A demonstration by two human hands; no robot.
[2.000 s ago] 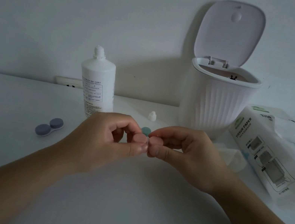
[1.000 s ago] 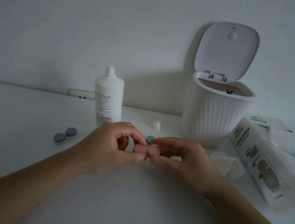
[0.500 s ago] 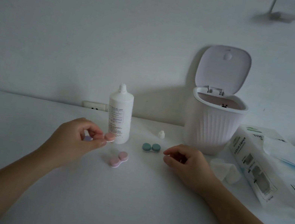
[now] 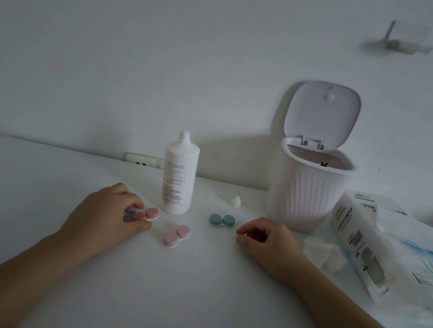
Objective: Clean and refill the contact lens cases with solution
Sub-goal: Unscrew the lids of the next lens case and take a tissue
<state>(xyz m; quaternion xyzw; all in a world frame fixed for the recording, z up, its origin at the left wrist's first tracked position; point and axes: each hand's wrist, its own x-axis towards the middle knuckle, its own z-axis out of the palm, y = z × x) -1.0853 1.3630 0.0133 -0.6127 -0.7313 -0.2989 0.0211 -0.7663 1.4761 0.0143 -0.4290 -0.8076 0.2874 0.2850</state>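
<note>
**Work Surface Status: Lens Cases, Solution Bottle, Hands**

The left hand (image 4: 111, 214) rests on the white table (image 4: 185, 303) with its fingers curled; a pink cap (image 4: 152, 213) sits at the fingertips. Whether the fingers pinch the cap or only touch it cannot be told. A blue-grey lens case (image 4: 130, 213) is partly hidden under the same fingers.

The right hand (image 4: 267, 243) rests on the table with fingers loosely curled and holds nothing.

The pink lens case (image 4: 176, 235) lies on the table between the hands, apart from both. The teal lens case (image 4: 221, 220) lies capped, just left of the right hand's fingertips.

The solution bottle (image 4: 177, 178) stands upright behind the left hand with its nozzle uncovered. Its label print is too small to read. The small white bottle cap (image 4: 236, 201) stands near the bin.

The ribbed white bin (image 4: 306, 197) stands at the wall with its lid raised. The tissue pack (image 4: 363, 241), marked "TISSUE PAPER", lies to the right. A crumpled tissue (image 4: 322, 253) lies beside the pack.
</note>
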